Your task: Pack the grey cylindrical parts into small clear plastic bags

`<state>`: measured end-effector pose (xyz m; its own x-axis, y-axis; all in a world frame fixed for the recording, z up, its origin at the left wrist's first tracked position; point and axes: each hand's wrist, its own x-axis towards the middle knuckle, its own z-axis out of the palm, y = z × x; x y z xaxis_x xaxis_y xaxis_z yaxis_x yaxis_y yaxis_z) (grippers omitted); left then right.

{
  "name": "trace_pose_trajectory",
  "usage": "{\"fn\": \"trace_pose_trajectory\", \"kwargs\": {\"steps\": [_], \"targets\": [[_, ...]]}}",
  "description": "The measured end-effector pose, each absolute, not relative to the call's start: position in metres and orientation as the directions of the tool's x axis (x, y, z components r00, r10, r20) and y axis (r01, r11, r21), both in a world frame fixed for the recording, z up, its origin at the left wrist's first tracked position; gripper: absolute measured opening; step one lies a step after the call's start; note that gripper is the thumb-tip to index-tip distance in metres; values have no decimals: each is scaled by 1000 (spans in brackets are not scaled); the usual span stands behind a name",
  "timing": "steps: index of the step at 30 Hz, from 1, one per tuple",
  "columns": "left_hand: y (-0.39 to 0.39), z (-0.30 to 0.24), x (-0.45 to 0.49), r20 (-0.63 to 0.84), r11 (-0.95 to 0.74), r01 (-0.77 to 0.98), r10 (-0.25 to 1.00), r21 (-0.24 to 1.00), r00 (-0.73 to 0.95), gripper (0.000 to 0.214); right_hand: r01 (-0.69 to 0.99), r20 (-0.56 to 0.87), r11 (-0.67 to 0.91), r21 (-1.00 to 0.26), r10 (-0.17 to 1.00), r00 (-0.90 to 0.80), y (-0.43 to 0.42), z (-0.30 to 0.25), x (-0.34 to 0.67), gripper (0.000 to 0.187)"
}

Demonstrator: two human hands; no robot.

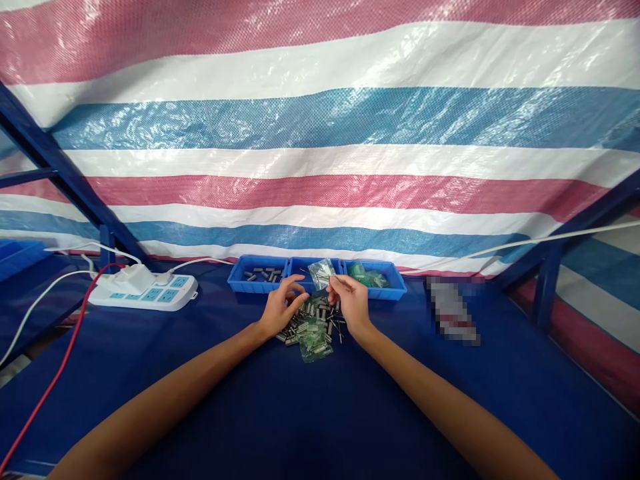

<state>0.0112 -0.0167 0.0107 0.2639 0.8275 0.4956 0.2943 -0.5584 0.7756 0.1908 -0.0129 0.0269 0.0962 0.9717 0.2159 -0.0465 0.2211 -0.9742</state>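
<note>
My right hand pinches a small clear plastic bag with metal pieces inside, held up over the middle bin's front edge. To its left, my left hand has its thumb and fingers apart, with nothing visible between them. Below both hands lies a pile of small metal pins and cylinders, partly covered by my left hand. On the near side of the pile is a greenish clear plastic bag. The middle blue bin behind is partly hidden by the raised bag and my fingers.
A left blue bin holds dark metal cylinders; a right blue bin holds greenish bags. A white power strip with plugs and a red cable lies at left. A pixelated item is at right. Striped sheeting hangs behind.
</note>
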Motion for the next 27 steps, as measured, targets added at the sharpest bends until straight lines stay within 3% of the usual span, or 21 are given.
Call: {"fn": "trace_pose_trajectory", "kwargs": {"steps": [3,6,9,12,16,22,27], "targets": [[-16,9,11,500,-557,300,829,774,251,35,-22,92,91,-996,995,-33,-5,37,199,26],[-16,8,11,500,-555,291,830,779,246,32,229,131,156,-961,984,-123,-3,49,209,19],[-16,9,11,498,-556,283,829,781,254,30,594,250,362,-718,931,-265,-4,59,220,8],[-16,9,11,500,-563,284,824,776,265,29,807,159,416,-420,909,-386,-6,63,227,13],[-15,8,11,506,-565,277,822,777,260,27,892,2,384,-237,919,-395,-8,61,229,10],[-15,7,11,505,-567,286,822,772,264,25,919,-69,363,-151,924,-376,-8,56,224,17],[-15,8,11,503,-570,289,819,769,277,24,928,-79,360,-97,926,-368,-9,58,222,11]]}}
